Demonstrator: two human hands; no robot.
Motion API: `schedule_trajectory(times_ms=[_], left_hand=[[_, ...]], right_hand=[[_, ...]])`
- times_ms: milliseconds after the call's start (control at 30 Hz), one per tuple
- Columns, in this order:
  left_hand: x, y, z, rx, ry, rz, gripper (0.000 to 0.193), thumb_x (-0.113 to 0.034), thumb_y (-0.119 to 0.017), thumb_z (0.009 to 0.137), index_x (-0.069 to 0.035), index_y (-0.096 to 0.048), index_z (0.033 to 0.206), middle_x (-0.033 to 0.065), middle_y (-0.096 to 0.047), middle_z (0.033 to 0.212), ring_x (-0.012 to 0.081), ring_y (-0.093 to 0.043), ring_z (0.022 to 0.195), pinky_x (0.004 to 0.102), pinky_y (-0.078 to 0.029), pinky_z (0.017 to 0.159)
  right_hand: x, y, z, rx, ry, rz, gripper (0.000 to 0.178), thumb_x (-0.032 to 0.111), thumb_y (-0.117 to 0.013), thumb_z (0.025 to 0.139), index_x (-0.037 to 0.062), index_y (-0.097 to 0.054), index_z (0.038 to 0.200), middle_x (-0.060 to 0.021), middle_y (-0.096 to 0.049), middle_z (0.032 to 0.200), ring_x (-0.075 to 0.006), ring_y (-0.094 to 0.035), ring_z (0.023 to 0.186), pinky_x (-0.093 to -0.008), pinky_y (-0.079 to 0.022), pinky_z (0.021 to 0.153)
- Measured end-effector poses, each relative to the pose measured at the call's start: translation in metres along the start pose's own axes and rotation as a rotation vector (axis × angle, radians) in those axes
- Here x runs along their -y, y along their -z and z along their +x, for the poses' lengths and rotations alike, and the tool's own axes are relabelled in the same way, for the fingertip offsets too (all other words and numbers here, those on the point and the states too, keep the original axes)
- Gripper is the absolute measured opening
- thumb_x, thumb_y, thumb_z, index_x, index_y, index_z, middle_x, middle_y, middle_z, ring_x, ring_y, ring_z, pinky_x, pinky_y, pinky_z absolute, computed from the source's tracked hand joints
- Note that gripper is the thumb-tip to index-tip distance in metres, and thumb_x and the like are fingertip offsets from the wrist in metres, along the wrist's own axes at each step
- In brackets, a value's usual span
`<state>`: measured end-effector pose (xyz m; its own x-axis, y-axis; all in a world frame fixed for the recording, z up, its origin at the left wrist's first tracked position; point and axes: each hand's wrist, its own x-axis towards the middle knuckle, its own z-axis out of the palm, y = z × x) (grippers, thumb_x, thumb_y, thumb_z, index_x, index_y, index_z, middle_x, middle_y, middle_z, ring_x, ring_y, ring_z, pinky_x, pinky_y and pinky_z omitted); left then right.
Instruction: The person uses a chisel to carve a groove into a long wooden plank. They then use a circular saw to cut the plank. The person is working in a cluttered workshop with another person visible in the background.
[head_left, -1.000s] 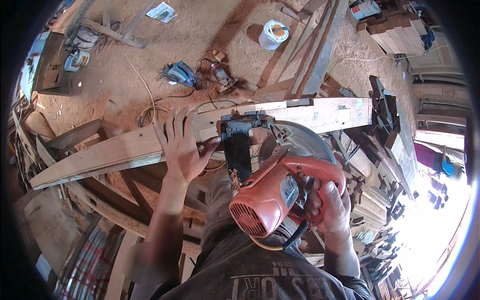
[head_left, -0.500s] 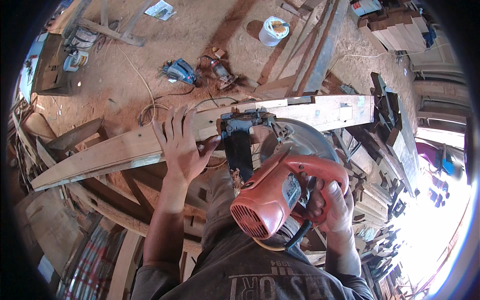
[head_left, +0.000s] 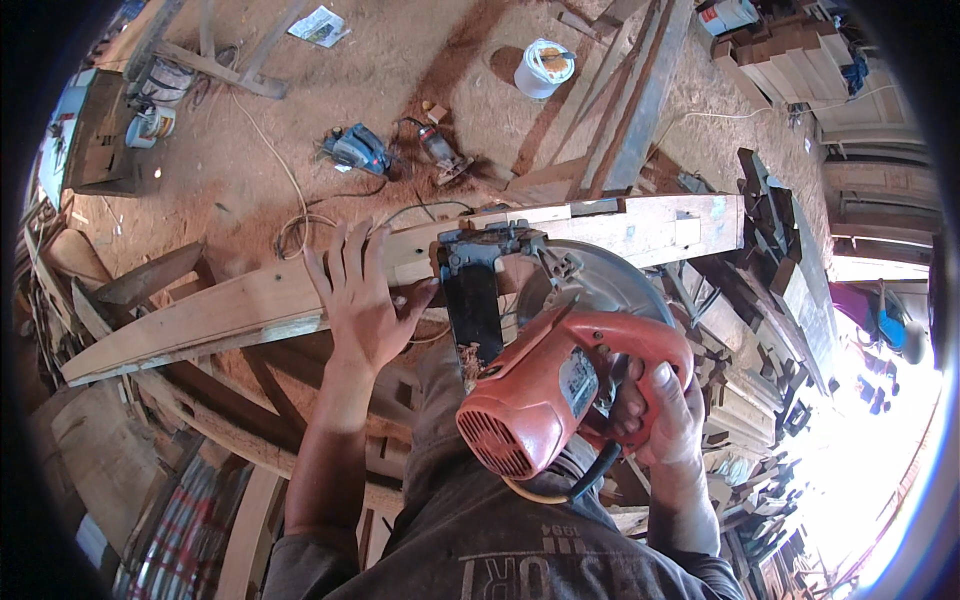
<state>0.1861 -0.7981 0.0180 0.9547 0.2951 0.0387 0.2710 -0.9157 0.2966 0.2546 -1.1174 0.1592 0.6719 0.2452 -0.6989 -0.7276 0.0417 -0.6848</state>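
A long curved wooden plank [head_left: 200, 308] lies across in front of me, tapering to a point at the left. My left hand [head_left: 362, 290] rests flat on it with fingers spread, just left of the saw's base. In my right hand [head_left: 662, 405] is the rear handle of a red circular saw [head_left: 525, 395], the fingers wrapped round it. The saw's black base plate [head_left: 472, 300] sits over the plank, and its grey blade guard [head_left: 605, 285] reaches to the right. The blade's cutting edge is hidden beneath the guard and base.
On the sandy floor beyond lie a blue power tool [head_left: 357, 150] and a red and grey power tool [head_left: 440, 153], with cords around them. A white bucket [head_left: 543, 70] stands farther back. Long beams [head_left: 630, 110] and stacked timber [head_left: 790, 60] are at the right. Wood offcuts [head_left: 745, 390] pile up below them.
The saw and my right hand have shifted very slightly left along the plank. My left hand stays in place on the wood.
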Motion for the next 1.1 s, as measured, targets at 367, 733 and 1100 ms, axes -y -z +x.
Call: schedule_trajectory(times_ms=[367,733,1100], left_hand=[[-0.003,0.002,0.001,0.002,0.017,-0.005,0.083,-0.046,-0.083,0.077,-0.007,-0.049,0.141,0.0141,-0.049,0.145,0.0376,-0.036,0.144,0.0699,-0.011,0.120],[0.000,-0.001,0.003,0.013,0.017,0.017,0.084,-0.048,-0.080,0.078,-0.007,-0.048,0.143,0.0143,-0.048,0.145,0.0398,-0.033,0.146,0.0700,-0.009,0.119],[-0.004,0.003,0.004,0.025,0.028,-0.016,0.085,-0.041,-0.084,0.073,-0.003,-0.048,0.140,0.0180,-0.046,0.147,0.0426,-0.035,0.143,0.0682,-0.009,0.119]], right_hand=[[0.001,-0.003,0.002,-0.036,-0.002,0.005,0.045,0.043,-0.072,0.096,0.0017,-0.058,0.108,-0.0029,-0.054,0.069,-0.0112,-0.052,0.053,-0.0255,-0.041,0.047],[0.006,-0.013,0.012,-0.045,0.037,-0.022,0.054,0.053,-0.077,0.089,0.0054,-0.056,0.104,0.0014,-0.048,0.063,-0.0084,-0.043,0.047,-0.0234,-0.036,0.042],[0.010,-0.007,0.017,0.002,0.056,-0.032,0.048,0.044,-0.071,0.096,-0.0003,-0.059,0.109,-0.0033,-0.056,0.068,-0.0110,-0.053,0.052,-0.0252,-0.042,0.045]])
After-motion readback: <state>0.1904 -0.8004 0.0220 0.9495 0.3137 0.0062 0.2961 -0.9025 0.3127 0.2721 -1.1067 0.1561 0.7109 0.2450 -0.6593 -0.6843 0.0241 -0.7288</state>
